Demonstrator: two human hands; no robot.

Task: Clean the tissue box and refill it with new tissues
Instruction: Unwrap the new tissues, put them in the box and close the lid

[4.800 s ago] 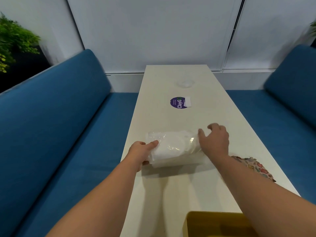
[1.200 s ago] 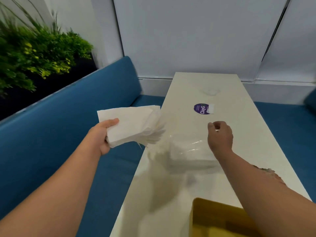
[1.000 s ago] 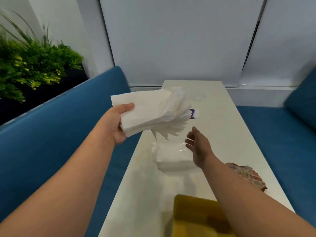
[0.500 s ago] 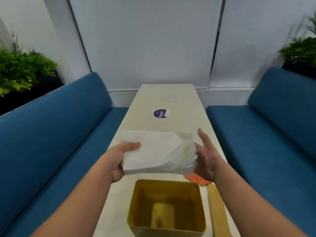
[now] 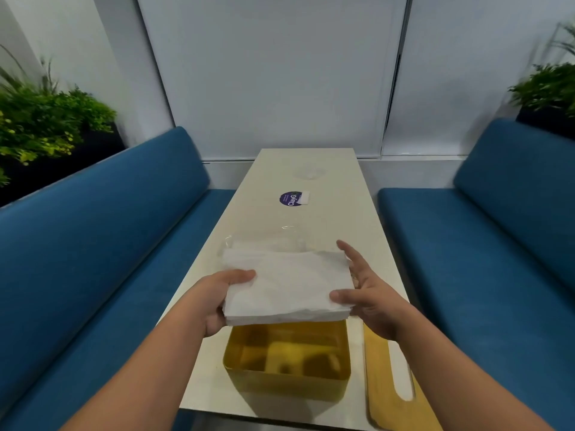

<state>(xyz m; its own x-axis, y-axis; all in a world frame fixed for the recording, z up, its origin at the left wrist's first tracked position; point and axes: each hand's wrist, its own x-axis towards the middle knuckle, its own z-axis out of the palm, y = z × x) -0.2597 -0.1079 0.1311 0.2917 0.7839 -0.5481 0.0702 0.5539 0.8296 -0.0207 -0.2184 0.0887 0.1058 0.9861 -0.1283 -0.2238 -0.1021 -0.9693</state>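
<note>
A thick stack of white tissues (image 5: 286,287) is held level just above the far rim of the open gold tissue box (image 5: 287,381). My left hand (image 5: 217,298) grips the stack's left end, thumb on top. My right hand (image 5: 362,293) holds its right end, thumb on the near corner and fingers spread along the side. The box stands empty at the table's near edge. Its gold lid (image 5: 393,387) with a long slot lies flat just right of the box. Behind the stack lies the clear plastic wrapper (image 5: 264,242) with more tissues in it.
The long cream table (image 5: 329,219) runs away from me between two blue benches (image 5: 93,244). A purple round sticker (image 5: 291,199) sits further up the table. Green plants (image 5: 37,126) stand behind the left bench and at the far right.
My left hand pulled the tissue stack out of the wrapper and swung it over the gold box. My right hand let go of the wrapper and took the stack's right end.
</note>
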